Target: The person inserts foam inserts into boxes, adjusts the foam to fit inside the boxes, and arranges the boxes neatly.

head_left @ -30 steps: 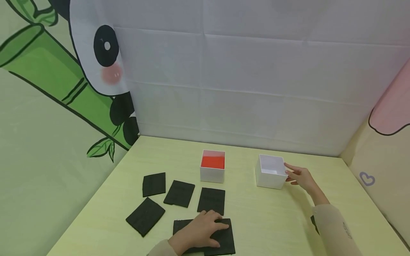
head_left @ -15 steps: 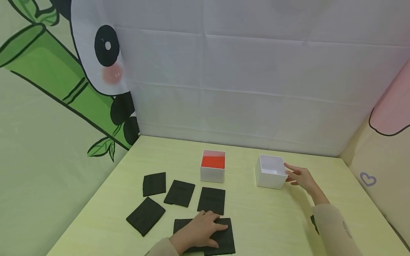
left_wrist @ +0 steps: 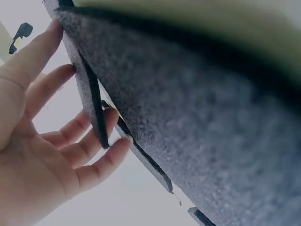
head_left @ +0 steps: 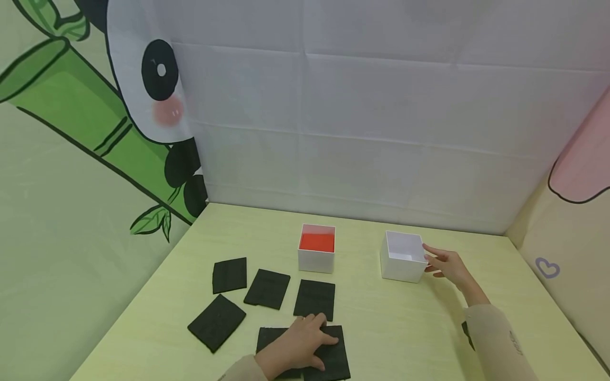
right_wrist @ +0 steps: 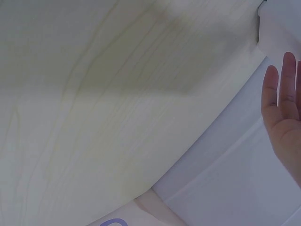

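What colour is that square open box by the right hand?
The square open box is plain white; the head view shows it best.

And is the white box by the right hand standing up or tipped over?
Standing up: the white box sits flat on the table, its open top facing upward.

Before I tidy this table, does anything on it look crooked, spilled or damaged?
Nothing looks spilled or plainly damaged. The black squares lie unevenly, and the leftmost square looks most askew: it is turned cornerwise to the others. The left hand partly hides two, so I can't check those fully.
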Tool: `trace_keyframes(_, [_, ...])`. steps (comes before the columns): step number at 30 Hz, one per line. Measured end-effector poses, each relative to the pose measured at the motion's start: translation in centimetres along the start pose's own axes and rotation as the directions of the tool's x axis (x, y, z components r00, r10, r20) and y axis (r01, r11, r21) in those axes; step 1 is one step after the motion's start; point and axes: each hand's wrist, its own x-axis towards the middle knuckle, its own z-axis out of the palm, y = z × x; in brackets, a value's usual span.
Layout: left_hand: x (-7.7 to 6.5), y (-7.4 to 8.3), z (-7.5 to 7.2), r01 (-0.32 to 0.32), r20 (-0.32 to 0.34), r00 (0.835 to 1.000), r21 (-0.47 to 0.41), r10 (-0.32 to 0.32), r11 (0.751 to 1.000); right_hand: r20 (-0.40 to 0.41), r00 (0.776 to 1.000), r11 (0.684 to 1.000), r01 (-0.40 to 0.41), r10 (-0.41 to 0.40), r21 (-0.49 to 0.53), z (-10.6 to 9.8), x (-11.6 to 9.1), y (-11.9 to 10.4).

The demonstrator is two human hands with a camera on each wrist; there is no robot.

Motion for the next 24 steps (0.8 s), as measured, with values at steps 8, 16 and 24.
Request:
trace_keyframes(8, [0.3, 0.1, -0.2, -0.037, -0.019, 0.999, -0.127, 0.035, 0.991, 0.001, 1.0, 1.0, -0.009, 0.009, 0.0, 0.0, -0.1, -0.2])
trace_keyframes(16, [0.8, 0.1, -0.7, -0.002, 0.044, 0.999, -0.236, 0.013, 0.972, -0.006, 1.0, 1.0, -0.002, 0.002, 0.01, 0.1, -0.2, -0.2])
trace_keyframes(24, [1.5, -0.1, -0.8, -0.014, -0.01, 1.0, -0.455, 0.011, 0.89, -0.004, 1.0, 1.0, -0.009, 0.009, 0.014, 0.1, -0.1, 0.1])
